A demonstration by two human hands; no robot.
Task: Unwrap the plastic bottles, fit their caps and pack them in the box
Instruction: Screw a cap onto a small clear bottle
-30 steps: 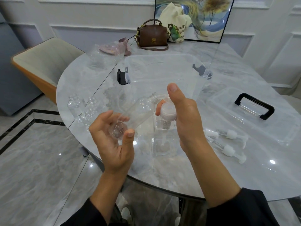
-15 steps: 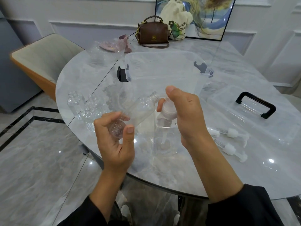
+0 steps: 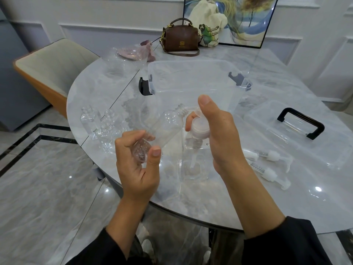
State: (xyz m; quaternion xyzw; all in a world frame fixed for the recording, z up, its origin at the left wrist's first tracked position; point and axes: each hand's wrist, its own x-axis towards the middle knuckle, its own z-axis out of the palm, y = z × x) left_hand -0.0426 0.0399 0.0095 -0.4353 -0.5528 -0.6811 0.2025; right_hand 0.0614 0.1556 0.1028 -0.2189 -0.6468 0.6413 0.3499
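Five bottles (image 3: pixel 168 127), three pumps (image 3: pixel 198 129), one box (image 3: pixel 191 77)

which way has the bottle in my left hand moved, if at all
No. The bottle in the left hand still has its neck just right of and below the black latch on the box.

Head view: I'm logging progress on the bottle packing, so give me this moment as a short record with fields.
left hand: grips the base of a clear round bottle, uncapped, neck pointing up and away
right hand: holds a white pump cap, its tube hanging down
cap and bottle: apart, not yet fitted
uncapped bottles: small group on the table's left side
spare pumps: two lying right of the hands
box: clear, open, no bottles visible inside
lid: off, black handle, on the table to the right
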